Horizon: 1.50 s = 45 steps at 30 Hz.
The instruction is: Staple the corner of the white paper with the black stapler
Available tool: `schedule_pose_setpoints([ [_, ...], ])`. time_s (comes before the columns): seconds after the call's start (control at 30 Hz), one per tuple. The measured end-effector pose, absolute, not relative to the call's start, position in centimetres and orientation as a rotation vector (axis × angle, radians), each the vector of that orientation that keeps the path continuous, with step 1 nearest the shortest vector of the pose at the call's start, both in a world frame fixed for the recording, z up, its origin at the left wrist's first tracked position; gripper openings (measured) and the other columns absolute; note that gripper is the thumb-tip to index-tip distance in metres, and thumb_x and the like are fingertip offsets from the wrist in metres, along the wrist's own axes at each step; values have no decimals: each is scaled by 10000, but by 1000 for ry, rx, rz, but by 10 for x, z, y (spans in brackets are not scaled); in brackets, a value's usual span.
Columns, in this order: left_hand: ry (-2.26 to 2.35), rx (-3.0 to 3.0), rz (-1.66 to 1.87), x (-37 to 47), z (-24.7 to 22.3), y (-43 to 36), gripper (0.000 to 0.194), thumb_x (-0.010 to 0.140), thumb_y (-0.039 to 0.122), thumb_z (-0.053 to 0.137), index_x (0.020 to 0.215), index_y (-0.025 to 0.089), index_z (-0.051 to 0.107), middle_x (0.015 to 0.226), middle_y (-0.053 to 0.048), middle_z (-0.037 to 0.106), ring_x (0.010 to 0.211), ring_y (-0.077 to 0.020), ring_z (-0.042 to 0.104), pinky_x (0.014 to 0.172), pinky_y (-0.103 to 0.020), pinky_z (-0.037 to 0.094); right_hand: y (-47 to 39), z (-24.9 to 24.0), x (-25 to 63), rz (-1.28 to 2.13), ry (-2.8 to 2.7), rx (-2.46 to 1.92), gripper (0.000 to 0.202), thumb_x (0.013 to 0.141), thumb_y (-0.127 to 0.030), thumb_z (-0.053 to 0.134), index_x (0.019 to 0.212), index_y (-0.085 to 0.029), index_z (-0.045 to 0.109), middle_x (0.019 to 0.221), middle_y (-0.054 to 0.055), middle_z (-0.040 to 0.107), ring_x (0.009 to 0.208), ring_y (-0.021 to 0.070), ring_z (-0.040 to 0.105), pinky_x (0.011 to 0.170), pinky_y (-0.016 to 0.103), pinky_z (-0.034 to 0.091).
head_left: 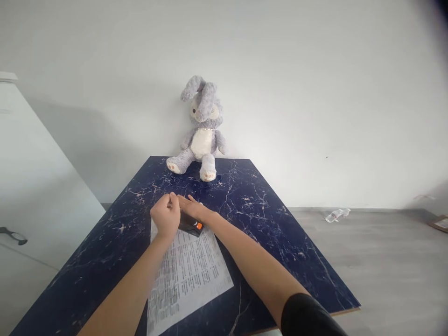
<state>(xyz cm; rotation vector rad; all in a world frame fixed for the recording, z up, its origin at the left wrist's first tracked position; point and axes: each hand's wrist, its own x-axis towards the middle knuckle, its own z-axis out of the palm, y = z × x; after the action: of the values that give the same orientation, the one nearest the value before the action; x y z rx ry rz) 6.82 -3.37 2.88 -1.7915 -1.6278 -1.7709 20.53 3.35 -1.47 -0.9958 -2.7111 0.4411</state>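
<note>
On the dark blue marbled table (266, 228) lies a printed sheet of paper (192, 275). A black object with an orange patch (191, 225), perhaps a small box or stapler, rests over the sheet's far part. My right hand (192, 207) lies across the top of it, fingers stretched out toward the left. Just left of the black object, my left hand (167, 214) is curled into a fist, touching or nearly touching the right fingertips. What the left fist holds, if anything, is hidden.
A grey plush rabbit (203, 140) sits at the table's far edge against the white wall. At the left stands a white cabinet (31, 186) with a dark handle. A crumpled clear wrapper (338, 215) lies on the grey floor at the right.
</note>
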Motion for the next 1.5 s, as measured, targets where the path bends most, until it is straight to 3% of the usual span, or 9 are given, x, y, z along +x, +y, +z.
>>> schedule_pose_setpoints([
  [0.23, -1636, -1856, -1801, 77, 27, -40, 461, 1038, 310, 491, 603, 218, 368, 549, 11, 466, 534, -138, 408, 595, -302, 288, 5, -17, 245, 427, -2669, -927, 601, 1120, -247, 336, 1685, -186, 138, 1729, 150, 223, 1620, 252, 155, 1307, 550, 177],
  [0.4, -1570, -2340, -1719, 106, 17, -49, 457, 1054, 318, 472, 623, 216, 365, 572, 23, 442, 544, -137, 405, 594, -309, 298, -11, -22, 330, 435, -2604, -1043, 627, 1106, -218, 300, 1695, -202, 88, 1736, 145, 204, 1624, 239, 124, 1311, 561, 177],
  [0.6, -1275, -2917, -1487, 141, 4, -61, 170, 1023, 176, 421, 949, 221, 568, 945, -57, 624, 928, -223, 608, 857, -351, 477, -10, -29, 386, 433, -2515, -1140, 636, 1097, -263, 321, 1695, -260, 105, 1736, 108, 226, 1617, 228, 162, 1313, 554, 198],
  [0.83, -1532, -2901, -1552, 136, -15, -49, 382, 874, 18, 419, 1152, 219, 585, 1148, -84, 654, 1128, -245, 631, 1016, -412, 490, 8, -34, 357, 428, -2490, -1283, 624, 1049, -229, 360, 1660, -160, 252, 1700, 173, 299, 1610, 267, 200, 1297, 582, 221],
  [1.0, -1680, -2814, -1493, 123, -19, -32, 276, 908, 94, 434, 1009, 212, 662, 1037, -74, 711, 1027, -256, 676, 956, -417, 505, 6, -26, 346, 430, -2286, -1262, 620, 981, -171, 457, 1597, -161, 389, 1653, 178, 396, 1566, 285, 329, 1263, 569, 302],
  [1.13, -1771, -2783, -1443, 119, -13, -29, 241, 939, 160, 458, 964, 204, 693, 1010, -86, 721, 990, -272, 685, 918, -426, 511, -11, 6, 364, 632, -1937, -1247, 379, 981, -252, 539, 1318, -143, 671, 1296, 146, 705, 1103, 246, 696, 984, 424, 567],
  [1.2, -1750, -2779, -1500, 119, -6, -31, 242, 964, 203, 462, 968, 206, 705, 1031, -86, 723, 1001, -270, 685, 918, -421, 512, -24, 25, 380, 938, -1981, -1156, 359, 1027, -386, 530, 1219, -158, 730, 1145, 106, 752, 921, 204, 707, 824, 344, 589],
  [1.27, -1638, -2756, -1677, 120, 2, -35, 257, 992, 243, 454, 981, 210, 709, 1095, -86, 725, 1063, -262, 679, 964, -413, 507, -37, 40, 394, 1202, -2110, -1006, 412, 1005, -477, 601, 1259, -179, 732, 1143, 90, 755, 914, 193, 701, 795, 307, 574],
  [1.5, -1800, -2929, -1969, 122, -15, -22, 427, 1059, 524, 425, 1174, 218, 699, 1268, -109, 725, 1232, -259, 669, 1094, -421, 498, -57, 34, 408, 1428, -2113, -823, 568, 873, -453, 799, 1362, -187, 687, 1116, 84, 761, 918, 215, 706, 804, 336, 577],
])
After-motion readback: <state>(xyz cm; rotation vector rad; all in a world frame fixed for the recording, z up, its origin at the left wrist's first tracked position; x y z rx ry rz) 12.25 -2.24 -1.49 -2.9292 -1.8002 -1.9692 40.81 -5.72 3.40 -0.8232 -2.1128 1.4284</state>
